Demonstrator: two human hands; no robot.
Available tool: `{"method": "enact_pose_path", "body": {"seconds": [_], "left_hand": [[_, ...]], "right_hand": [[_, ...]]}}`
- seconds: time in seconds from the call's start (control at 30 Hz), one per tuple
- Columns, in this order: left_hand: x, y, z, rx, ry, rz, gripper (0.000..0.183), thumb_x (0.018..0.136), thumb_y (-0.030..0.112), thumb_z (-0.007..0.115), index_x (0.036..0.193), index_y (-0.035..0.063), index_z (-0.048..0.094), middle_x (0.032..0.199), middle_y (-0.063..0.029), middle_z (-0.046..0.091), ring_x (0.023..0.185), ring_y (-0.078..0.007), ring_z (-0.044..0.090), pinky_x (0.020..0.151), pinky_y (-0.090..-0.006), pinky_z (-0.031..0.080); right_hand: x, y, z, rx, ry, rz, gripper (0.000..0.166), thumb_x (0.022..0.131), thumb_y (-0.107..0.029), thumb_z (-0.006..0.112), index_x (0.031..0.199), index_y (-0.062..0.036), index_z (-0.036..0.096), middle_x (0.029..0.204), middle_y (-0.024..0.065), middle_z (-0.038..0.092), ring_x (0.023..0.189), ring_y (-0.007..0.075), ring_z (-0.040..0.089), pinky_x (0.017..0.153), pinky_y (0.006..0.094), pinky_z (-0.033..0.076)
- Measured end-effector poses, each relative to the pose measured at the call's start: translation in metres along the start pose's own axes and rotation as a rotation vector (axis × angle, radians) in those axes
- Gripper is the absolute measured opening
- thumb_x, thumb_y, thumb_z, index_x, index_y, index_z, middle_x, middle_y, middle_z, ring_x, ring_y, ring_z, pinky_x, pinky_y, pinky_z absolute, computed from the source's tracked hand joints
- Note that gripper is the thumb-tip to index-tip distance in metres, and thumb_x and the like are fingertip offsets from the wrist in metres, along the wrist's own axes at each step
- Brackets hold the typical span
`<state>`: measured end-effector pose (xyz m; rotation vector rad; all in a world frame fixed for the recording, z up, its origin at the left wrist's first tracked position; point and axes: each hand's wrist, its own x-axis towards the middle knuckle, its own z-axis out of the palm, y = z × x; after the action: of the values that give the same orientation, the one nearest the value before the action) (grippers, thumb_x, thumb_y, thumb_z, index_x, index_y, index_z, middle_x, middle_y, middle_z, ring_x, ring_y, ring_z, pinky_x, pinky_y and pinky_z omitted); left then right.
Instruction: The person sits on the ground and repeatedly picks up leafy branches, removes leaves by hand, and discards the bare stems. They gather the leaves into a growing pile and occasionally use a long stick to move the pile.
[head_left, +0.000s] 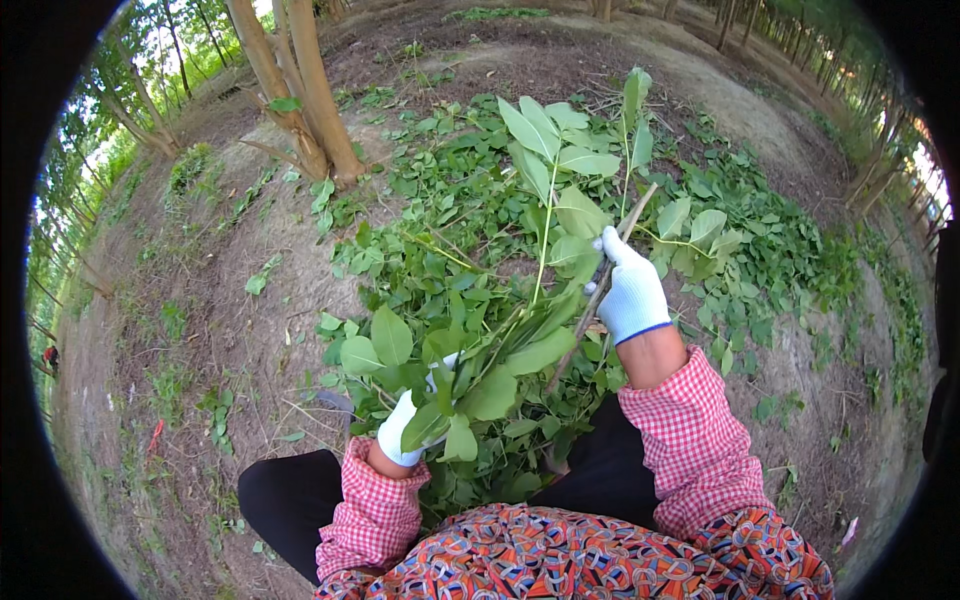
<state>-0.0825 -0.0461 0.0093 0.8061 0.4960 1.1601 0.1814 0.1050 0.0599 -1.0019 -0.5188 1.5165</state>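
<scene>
My left hand (405, 427), in a white knit glove, is closed around a bunch of leafy green stems (491, 375); leaves cover most of its fingers. My right hand (634, 292), gloved in white with a blue cuff edge, grips a brown woody branch (589, 307) that slants up to the right. Broad-leaved shoots (555, 157) rise beside the right fingers, but where they join the branch is hidden. Beneath both hands spreads a heap of cut green foliage (457, 195). Left of my left hand lies a curved grey metal blade (335, 401), its handle out of sight.
A tree with several trunks (322, 97) stands ahead to the left, with a broken stub at its base. More loose leaves (750, 210) cover the soil on the right. A small red strip (156, 436) lies on the bare ground (247, 337) at left. My bent knee (289, 502) is close by.
</scene>
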Motion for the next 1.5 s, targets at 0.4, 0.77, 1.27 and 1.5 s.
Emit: {"method": "enact_pose_path", "body": {"seconds": [0.4,0.77,1.27,1.5], "left_hand": [[-0.016,0.043,-0.065,0.633,0.759,0.154,0.036,0.099,0.029,0.045,0.118,0.0031,0.06,0.105,-0.0066,0.068,0.093,-0.0154,0.065,0.082,-0.0286,0.052],[0.028,-0.003,0.016,0.405,0.362,0.128,0.065,0.07,0.007,0.081,0.127,0.0024,0.052,0.121,-0.0076,0.058,0.107,-0.0211,0.054,0.093,-0.0354,0.046],[-0.001,-0.077,-0.055,0.121,0.392,0.006,0.057,0.095,0.051,0.047,0.126,0.0037,0.052,0.116,-0.0043,0.06,0.102,-0.0141,0.057,0.09,-0.031,0.047],[0.004,-0.044,-0.04,0.375,0.509,-0.044,0.035,0.096,0.028,0.056,0.122,0.0057,0.052,0.106,-0.0072,0.059,0.087,-0.0208,0.06,0.08,-0.0404,0.055]], "right_hand": [[0.013,-0.032,-0.014,0.038,-0.054,-0.185,0.022,0.098,-0.025,0.047,0.098,-0.0047,0.055,0.079,0.0081,0.061,0.067,0.0193,0.058,0.056,0.0293,0.046],[-0.003,0.071,-0.002,-0.119,-0.641,-0.108,0.029,0.099,-0.022,0.044,0.115,-0.0021,0.057,0.101,0.0109,0.066,0.088,0.0226,0.065,0.08,0.0349,0.052],[-0.004,0.048,0.023,0.096,-0.22,0.065,0.027,0.098,-0.032,0.049,0.082,-0.0108,0.047,0.062,-0.0003,0.046,0.054,0.0137,0.046,0.052,0.03,0.043],[0.032,-0.035,-0.015,0.269,-0.089,-0.161,0.032,0.099,-0.036,0.046,0.075,-0.0158,0.043,0.057,-0.0044,0.037,0.05,0.0121,0.039,0.05,0.0297,0.038]]}}
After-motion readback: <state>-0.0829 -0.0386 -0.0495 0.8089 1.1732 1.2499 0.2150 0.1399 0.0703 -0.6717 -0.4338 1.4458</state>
